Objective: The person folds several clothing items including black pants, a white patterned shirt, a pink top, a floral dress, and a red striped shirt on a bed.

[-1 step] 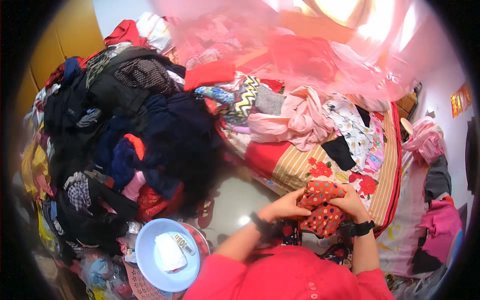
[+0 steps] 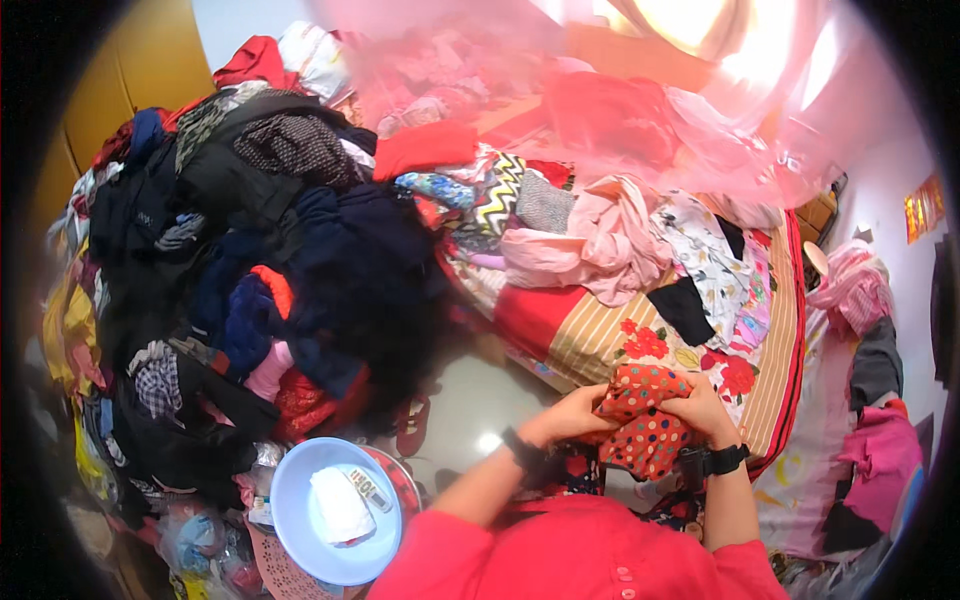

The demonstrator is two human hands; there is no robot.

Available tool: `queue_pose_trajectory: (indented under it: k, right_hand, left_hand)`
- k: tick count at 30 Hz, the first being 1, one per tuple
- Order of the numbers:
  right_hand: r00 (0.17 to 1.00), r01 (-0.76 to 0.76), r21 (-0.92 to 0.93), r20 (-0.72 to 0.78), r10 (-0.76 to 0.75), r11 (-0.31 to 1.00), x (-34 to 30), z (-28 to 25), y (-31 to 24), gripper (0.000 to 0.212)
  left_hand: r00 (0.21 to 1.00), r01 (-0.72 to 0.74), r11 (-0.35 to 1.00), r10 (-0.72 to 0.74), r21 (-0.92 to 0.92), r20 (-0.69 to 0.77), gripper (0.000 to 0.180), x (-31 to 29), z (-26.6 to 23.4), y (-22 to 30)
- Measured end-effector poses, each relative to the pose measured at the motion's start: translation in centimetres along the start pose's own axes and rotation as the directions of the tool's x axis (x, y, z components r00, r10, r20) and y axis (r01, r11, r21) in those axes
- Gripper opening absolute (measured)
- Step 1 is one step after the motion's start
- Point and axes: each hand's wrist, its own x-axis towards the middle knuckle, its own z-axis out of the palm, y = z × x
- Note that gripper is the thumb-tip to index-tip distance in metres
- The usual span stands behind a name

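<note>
cluttered bedside: both hands clutch a red dotted cloth.

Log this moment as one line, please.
left hand: grip on red dotted cloth | right hand: grip on same cloth | bed edge behind

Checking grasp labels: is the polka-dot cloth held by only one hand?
No, both the left hand and right hand grip the red polka-dot cloth.
</note>
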Motion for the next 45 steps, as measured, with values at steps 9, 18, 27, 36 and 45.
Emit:
queue_pose_trajectory:
  k: [9, 18, 27, 36, 45]
  right_hand:
    - [0.971, 0.116, 0.611, -0.237, 0.041, 0.783, 7.8, 0.4, 6.6, 0.037]
    - [0.655, -0.264, 0.258, -0.659, 0.369, 0.929, 13.7, -0.7, 16.8, 0.037]
    - [0.678, -0.078, 0.352, -0.667, 0.308, 0.933, 13.2, -1.9, 20.3, 0.034]
    - [0.698, -0.108, 0.324, -0.648, 0.303, 0.94, 13.2, -2.0, 21.7, 0.03]
    - [0.689, 0.024, 0.174, -0.717, 0.11, 0.984, 13.5, -1.5, 23.1, 0.029]
  left_hand:
    - [0.941, -0.108, 0.98, 0.047, -0.167, -0.334, 0.025, -0.9, -11.2, -0.4]
    - [0.644, -0.293, 0.937, 0.342, 0.192, -0.684, 0.037, 3.1, -31.0, 13.0]
    - [0.367, -0.465, 0.866, 0.0, -0.184, -0.93, 0.071, 12.7, -44.1, 20.9]
    - [0.282, -0.491, 0.868, 0.083, -0.07, -0.956, 0.047, 13.0, -46.9, 20.9]
    - [0.397, -0.554, 0.743, 0.633, 0.376, -0.665, 0.027, 12.5, -35.7, 27.0]
